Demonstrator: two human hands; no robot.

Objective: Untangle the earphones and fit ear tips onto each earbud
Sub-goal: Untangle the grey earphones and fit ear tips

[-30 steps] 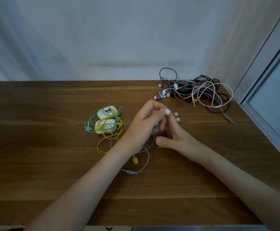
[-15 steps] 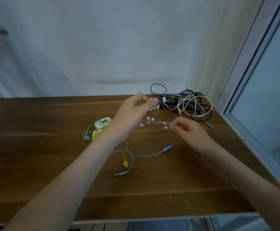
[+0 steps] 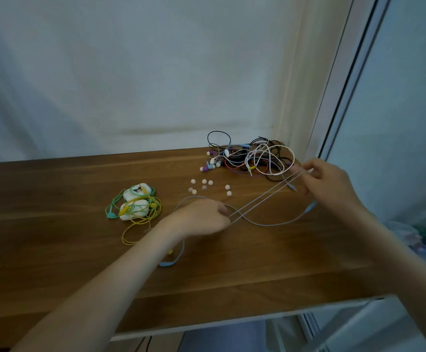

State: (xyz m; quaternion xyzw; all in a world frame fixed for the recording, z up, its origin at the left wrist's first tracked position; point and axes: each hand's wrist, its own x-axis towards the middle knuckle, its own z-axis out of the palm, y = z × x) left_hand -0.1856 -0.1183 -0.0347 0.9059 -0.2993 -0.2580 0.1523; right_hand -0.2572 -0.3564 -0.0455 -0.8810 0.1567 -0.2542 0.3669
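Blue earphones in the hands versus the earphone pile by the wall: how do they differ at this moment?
The blue earphones are pinched by the left hand and right hand, two strands pulled straight between them; the earphone pile lies untouched on the table. The blue earphones are one single-coloured set; the earphone pile mixes black, white, red and purple cables, tangled together. Both are wired earphones.

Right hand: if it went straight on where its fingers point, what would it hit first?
Probably the tangled pile of earphones, whose white loop lies just beyond the right hand's fingertips. The hand may be raised, so it could pass over.
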